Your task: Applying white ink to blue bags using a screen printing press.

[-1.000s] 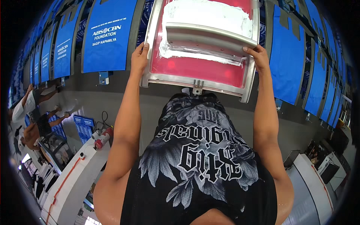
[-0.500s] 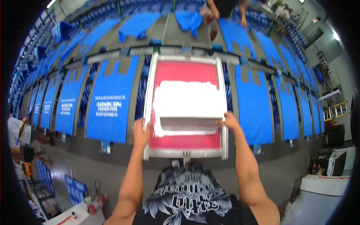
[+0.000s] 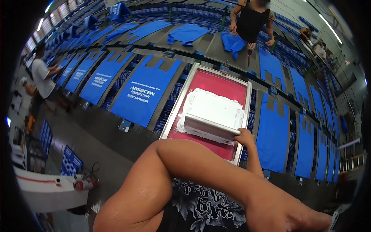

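A metal-framed printing screen [image 3: 174, 116] with red mesh lies on the long table in front of me, and white ink [image 3: 212, 106] is spread over its middle. A grey squeegee [image 3: 208, 129] stands across the screen at the near edge of the ink. My right hand [image 3: 244, 136] grips the squeegee's right end by the frame's right rail. My left arm is raised and bent across the foreground. Its hand [image 3: 305, 218] is very close to the camera at the lower right, and its fingers cannot be made out.
Blue bags with white print [image 3: 141, 92] lie in rows on both sides of the screen, and plain blue ones [image 3: 272, 135] to the right. A person in a black top [image 3: 251, 21] works across the table. Another in a white shirt [image 3: 40, 75] stands left. A white bench [image 3: 42, 189] is at the lower left.
My left hand has let go of the screen's near left corner and the arm has swung up across the view. The view has turned left. My right hand stays on the squeegee.
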Demonstrator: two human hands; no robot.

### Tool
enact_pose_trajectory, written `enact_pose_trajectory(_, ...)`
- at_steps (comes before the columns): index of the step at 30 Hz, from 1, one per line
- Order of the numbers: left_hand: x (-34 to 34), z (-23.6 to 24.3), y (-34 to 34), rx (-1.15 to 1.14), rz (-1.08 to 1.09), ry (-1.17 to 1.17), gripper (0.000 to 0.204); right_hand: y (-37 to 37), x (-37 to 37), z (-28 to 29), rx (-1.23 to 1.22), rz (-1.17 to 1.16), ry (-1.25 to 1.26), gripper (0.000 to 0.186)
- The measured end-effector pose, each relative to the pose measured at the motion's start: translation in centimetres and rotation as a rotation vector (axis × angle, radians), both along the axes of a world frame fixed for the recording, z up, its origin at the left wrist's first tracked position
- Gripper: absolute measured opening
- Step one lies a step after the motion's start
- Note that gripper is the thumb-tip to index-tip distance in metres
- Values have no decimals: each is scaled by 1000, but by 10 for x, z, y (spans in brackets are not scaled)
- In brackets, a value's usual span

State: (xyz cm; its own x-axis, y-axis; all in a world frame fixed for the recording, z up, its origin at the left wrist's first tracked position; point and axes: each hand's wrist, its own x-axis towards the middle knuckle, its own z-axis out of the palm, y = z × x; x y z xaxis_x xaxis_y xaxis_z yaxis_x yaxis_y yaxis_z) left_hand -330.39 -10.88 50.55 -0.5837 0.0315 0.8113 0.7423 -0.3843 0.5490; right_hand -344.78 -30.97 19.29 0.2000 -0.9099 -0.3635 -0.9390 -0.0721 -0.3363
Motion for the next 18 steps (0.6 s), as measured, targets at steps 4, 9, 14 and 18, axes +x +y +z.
enact_pose_trajectory(4,-34,5,6,18,-141,-44,80,4,6,7,4,57,39,41)
enact_pose_trajectory(9,-34,20,19,108,136,-17,82,7,-1,-1,-21,116,77,53)
enact_pose_trajectory(14,-74,7,34,57,46,73,84,3,-1,-1,-20,125,97,56)
enact_pose_trajectory(18,-64,-12,36,133,175,40,73,-3,5,-6,-53,141,64,51)
